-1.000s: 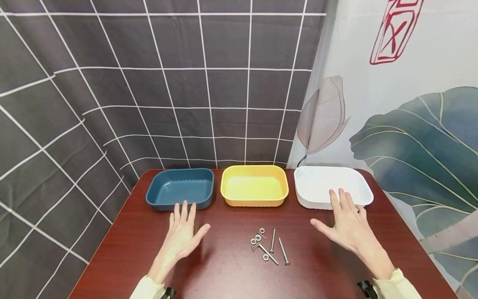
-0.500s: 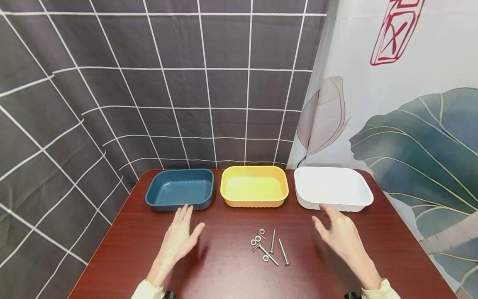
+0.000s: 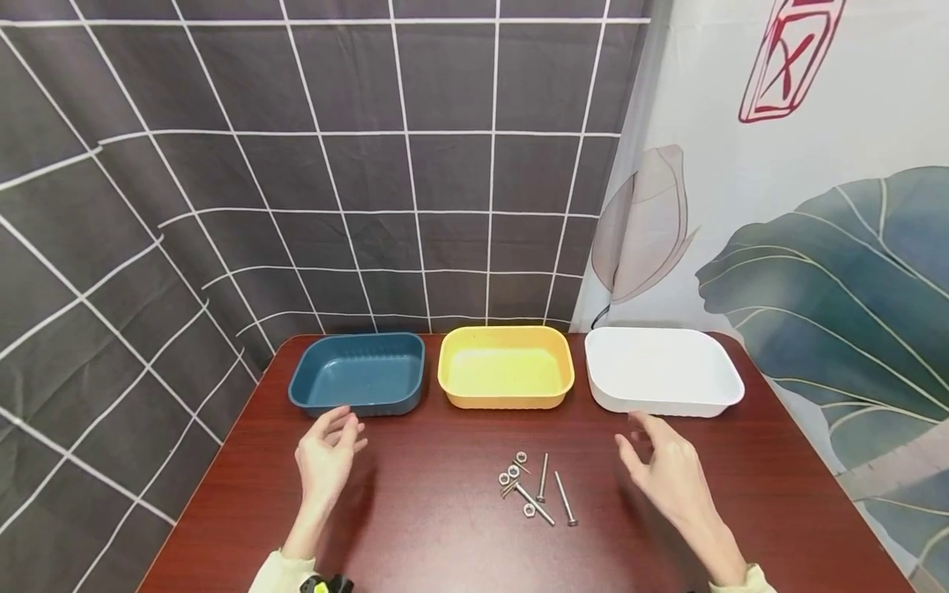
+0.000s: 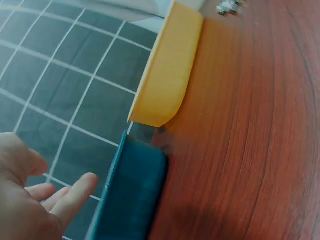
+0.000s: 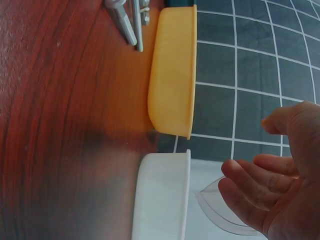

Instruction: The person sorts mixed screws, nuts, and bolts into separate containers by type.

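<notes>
In the head view my left hand (image 3: 326,461) is held over the table just in front of the blue tray (image 3: 357,375), fingers loosely bent and nothing in them. My right hand (image 3: 670,473) hovers in front of the white tray (image 3: 663,372), its thumb and fingers apart and relaxed, also holding nothing. Between the hands lies a small group of metal hardware: long bolts (image 3: 565,498), hex nuts (image 3: 529,511) and a few thin brass-coloured screws (image 3: 509,488). The left wrist view shows the left fingers (image 4: 75,200) beside the blue tray's rim.
A yellow tray (image 3: 506,371) stands between the blue and white ones along the table's back edge. The reddish-brown wooden table (image 3: 445,543) meets a dark grid-patterned cloth (image 3: 452,173) behind and at left. A white printed curtain (image 3: 712,165) hangs at right.
Both hands have gone from spread, straight fingers to loosely bent ones. The right hand has drawn back from over the white tray, and the left has turned and shifted slightly left. Trays and hardware stay put.
</notes>
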Available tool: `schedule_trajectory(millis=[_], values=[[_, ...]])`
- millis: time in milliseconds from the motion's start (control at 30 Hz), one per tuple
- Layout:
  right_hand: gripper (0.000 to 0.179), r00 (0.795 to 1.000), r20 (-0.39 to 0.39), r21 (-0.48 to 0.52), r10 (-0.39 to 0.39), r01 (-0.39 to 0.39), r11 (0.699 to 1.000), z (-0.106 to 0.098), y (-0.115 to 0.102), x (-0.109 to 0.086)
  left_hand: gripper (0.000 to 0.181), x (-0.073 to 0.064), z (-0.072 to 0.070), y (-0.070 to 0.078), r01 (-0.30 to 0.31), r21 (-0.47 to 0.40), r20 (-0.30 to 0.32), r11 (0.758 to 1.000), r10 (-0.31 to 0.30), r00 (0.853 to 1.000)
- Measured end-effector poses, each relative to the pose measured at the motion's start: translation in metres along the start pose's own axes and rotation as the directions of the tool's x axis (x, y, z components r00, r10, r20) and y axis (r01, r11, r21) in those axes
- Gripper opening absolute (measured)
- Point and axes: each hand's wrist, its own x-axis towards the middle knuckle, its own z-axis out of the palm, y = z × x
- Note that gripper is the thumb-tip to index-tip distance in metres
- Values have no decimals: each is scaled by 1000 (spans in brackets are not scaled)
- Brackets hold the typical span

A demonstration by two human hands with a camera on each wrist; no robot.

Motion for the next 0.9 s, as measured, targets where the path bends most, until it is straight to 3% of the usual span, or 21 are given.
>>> schedule_trajectory(millis=[133, 300, 633, 900], values=[[35, 999, -9, -4, 39, -39, 999, 1, -2, -4, 32, 6, -4, -4, 136, -195, -46, 971, -148, 988], [37, 998, -1, 7, 60, -60, 998, 4, -3, -7, 33, 17, -14, -11, 202, -347, -99, 916, -250, 963], [38, 993, 43, 36, 112, -114, 993, 9, -9, -12, 39, 50, -40, -23, 297, -406, -196, 864, -400, 895], [38, 991, 44, 38, 129, -131, 991, 9, -11, -16, 43, 69, -48, -30, 341, -464, -244, 817, -488, 838]])
